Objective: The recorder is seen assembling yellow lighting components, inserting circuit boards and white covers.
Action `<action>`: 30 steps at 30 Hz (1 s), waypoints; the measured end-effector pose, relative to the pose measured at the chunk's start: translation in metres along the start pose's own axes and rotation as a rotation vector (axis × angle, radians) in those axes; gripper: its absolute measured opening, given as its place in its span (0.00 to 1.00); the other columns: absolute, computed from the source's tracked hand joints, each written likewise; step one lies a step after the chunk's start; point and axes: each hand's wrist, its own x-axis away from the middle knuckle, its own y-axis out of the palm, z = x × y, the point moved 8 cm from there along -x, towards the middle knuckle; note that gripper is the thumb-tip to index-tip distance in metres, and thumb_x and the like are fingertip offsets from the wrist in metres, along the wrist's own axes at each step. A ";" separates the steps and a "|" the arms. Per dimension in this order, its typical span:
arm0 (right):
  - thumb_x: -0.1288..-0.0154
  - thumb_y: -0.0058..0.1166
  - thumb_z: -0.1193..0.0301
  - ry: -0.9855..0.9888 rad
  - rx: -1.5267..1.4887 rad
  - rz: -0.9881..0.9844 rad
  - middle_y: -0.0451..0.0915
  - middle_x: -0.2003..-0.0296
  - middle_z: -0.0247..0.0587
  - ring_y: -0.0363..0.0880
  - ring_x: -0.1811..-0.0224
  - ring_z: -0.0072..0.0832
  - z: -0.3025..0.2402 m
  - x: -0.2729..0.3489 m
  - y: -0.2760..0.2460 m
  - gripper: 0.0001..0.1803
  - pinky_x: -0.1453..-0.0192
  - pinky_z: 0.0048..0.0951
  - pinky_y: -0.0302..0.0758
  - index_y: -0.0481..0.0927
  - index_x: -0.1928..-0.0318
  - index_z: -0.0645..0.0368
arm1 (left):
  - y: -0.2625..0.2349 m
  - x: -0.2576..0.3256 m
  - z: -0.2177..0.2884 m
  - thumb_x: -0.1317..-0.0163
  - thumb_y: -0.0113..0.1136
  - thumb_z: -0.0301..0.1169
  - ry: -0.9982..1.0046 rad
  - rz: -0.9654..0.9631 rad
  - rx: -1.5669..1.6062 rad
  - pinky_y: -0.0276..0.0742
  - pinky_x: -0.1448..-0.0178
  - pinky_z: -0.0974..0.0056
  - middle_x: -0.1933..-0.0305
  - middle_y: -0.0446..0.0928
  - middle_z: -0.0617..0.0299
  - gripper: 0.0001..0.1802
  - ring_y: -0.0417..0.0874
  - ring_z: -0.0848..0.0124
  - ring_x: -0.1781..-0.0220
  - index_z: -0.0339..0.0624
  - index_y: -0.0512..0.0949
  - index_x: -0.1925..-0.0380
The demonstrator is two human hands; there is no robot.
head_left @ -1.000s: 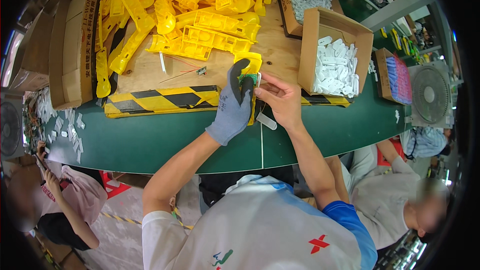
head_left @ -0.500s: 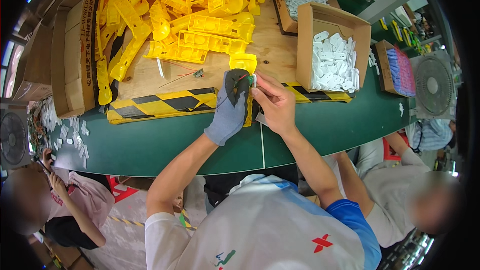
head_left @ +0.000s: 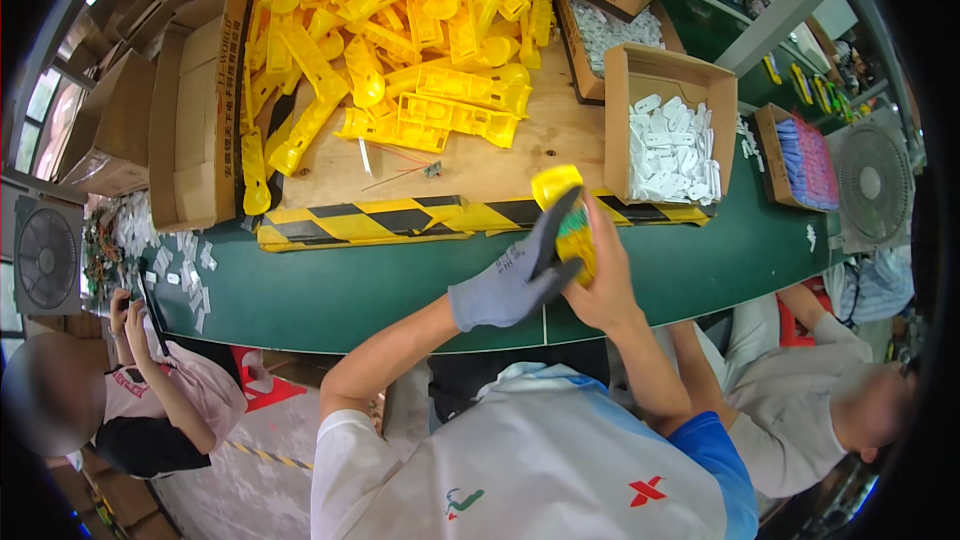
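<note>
Two hands hold one yellow plastic part (head_left: pixel 562 208) above the near edge of the green bench (head_left: pixel 330 290). The gloved left hand (head_left: pixel 510 280) wraps its fingers around the part; the bare right hand (head_left: pixel 605 275) closes its fingers on it from the right side.

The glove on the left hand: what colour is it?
Grey; the glove covers the left hand, gripping a yellow plastic part together with the bare right hand. Head view shows it.
</note>
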 end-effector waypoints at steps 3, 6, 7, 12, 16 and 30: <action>0.43 0.66 0.71 0.190 0.139 -0.068 0.79 0.48 0.52 0.80 0.48 0.42 0.014 0.038 -0.044 0.35 0.43 0.33 0.75 0.69 0.36 0.66 | -0.024 0.006 0.026 0.37 0.61 0.34 -0.240 -0.213 -0.211 0.73 0.38 0.57 0.42 0.74 0.44 0.38 0.79 0.51 0.46 0.41 0.56 0.29; 0.40 0.65 0.75 0.460 0.028 0.424 0.80 0.51 0.40 0.77 0.52 0.24 0.078 0.090 -0.126 0.31 0.47 0.28 0.75 0.70 0.36 0.65 | -0.102 0.006 0.036 0.42 0.67 0.36 -0.073 0.419 -0.601 0.75 0.44 0.53 0.47 0.77 0.48 0.29 0.80 0.51 0.52 0.41 0.71 0.41; 0.37 0.62 0.75 0.545 0.065 0.561 0.80 0.51 0.41 0.77 0.54 0.24 0.096 0.103 -0.155 0.30 0.48 0.27 0.75 0.70 0.35 0.64 | -0.121 0.007 0.028 0.43 0.67 0.35 -0.062 0.446 -0.895 0.74 0.46 0.53 0.50 0.78 0.49 0.26 0.80 0.52 0.53 0.41 0.74 0.45; 0.33 0.60 0.63 0.657 0.504 0.514 0.81 0.50 0.52 0.82 0.50 0.40 0.173 0.112 -0.230 0.29 0.45 0.37 0.74 0.71 0.36 0.64 | -0.156 0.031 -0.034 0.45 0.67 0.30 -0.123 0.455 -1.194 0.73 0.49 0.53 0.57 0.80 0.53 0.18 0.78 0.53 0.57 0.42 0.78 0.53; 0.33 0.59 0.63 0.575 1.020 0.519 0.80 0.49 0.52 0.80 0.46 0.44 0.168 0.099 -0.235 0.26 0.41 0.36 0.73 0.74 0.38 0.62 | -0.145 0.035 -0.019 0.41 0.63 0.28 -0.088 0.578 -0.698 0.77 0.58 0.63 0.68 0.81 0.56 0.14 0.82 0.64 0.65 0.39 0.79 0.54; 0.47 0.68 0.75 -0.277 -0.010 0.052 0.82 0.55 0.38 0.83 0.59 0.30 -0.031 -0.021 -0.026 0.22 0.58 0.25 0.80 0.83 0.49 0.55 | -0.030 0.017 0.007 0.26 0.50 0.41 -0.379 0.530 0.123 0.65 0.78 0.72 0.78 0.77 0.61 0.18 0.75 0.76 0.81 0.38 0.77 0.68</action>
